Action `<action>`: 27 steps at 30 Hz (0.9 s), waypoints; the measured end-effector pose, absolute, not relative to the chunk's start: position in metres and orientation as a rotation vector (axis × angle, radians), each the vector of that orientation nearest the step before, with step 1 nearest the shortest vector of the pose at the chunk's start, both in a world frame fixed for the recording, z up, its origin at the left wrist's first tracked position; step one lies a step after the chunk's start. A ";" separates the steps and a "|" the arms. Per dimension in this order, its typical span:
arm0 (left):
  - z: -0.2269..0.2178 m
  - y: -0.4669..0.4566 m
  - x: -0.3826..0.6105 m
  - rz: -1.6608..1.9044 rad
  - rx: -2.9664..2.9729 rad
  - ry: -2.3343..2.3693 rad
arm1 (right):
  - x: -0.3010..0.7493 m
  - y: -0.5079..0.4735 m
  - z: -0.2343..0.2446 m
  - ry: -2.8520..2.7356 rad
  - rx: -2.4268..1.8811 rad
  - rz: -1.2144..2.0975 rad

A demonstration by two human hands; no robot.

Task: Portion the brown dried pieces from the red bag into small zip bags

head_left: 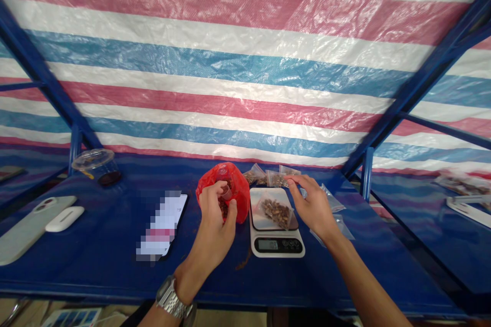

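My left hand (217,214) is curled inside the mouth of a red plastic bag (238,186) and grips a small pale scoop (226,192). Loose brown pieces (224,208) show by the fingers. My right hand (312,205) is spread, its fingertips at the edge of several small clear bags of brown pieces (276,179). Just left of that hand, a digital kitchen scale (276,246) carries a clear bag of brown pieces (276,213). The scale's display is lit, but its digits are hard to read.
Empty clear bags (332,214) lie beside the scale, with brown crumbs (243,264) in front of it. A phone (164,225), a white earbud case (64,218), a grey phone (36,227) and a plastic cup (95,166) stand on the blue shelf before a striped tarpaulin.
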State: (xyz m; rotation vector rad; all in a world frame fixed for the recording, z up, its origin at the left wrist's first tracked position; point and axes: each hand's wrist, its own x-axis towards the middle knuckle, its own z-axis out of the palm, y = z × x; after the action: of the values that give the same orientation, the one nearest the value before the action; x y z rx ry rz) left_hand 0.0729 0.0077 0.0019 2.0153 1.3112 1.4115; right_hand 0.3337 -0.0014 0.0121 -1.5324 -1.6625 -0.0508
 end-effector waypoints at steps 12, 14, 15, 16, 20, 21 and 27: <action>0.002 0.009 0.073 1.409 2.036 1.316 | 0.325 -0.006 0.016 -1.847 -1.601 0.046; 0.002 0.009 0.073 1.410 2.048 1.312 | 0.319 -0.011 0.014 -1.935 -1.667 0.064; 0.003 0.009 0.073 1.409 2.054 1.312 | 0.316 -0.012 0.013 -1.975 -1.697 0.068; 0.003 0.009 0.073 1.409 2.058 1.316 | 0.312 -0.014 0.011 -2.006 -1.719 0.073; 0.006 0.012 0.068 1.422 2.054 1.427 | 0.304 -0.013 0.003 -2.046 -1.757 0.117; 0.007 0.014 0.066 1.413 2.064 1.485 | 0.303 -0.012 0.002 -2.035 -1.755 0.144; 0.003 0.024 0.052 1.193 2.189 1.929 | 0.281 0.000 0.015 -1.939 -1.595 0.267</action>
State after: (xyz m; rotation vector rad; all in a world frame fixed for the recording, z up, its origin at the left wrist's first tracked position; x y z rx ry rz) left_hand 0.0518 0.0236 0.0031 2.1891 1.9290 1.1935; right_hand 0.2809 0.0001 0.0146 -1.5945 -1.9388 0.2674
